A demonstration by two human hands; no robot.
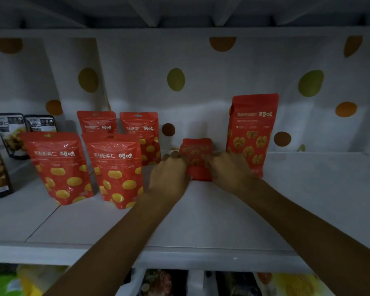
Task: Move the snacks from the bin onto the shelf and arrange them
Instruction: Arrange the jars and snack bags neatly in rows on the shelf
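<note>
Front chestnut pouch (115, 167): "熟制板栗仁 百草味". Tall walnut pouch (252, 129): "百草味"; other txt illegible.

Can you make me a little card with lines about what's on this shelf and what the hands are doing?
Place: white shelf, dotted backing behind
Hands: left hand and right hand both hold a small red bag between them
Beside it: tall red bag, upright, on its right
Left side: four red bags with yellow pictures, upright, in two rows
Far left: black bags

We're in a shop: matching chestnut pouches (115, 167) stand in rows on the shelf (201, 214) beside our left hand (169, 178).
</note>
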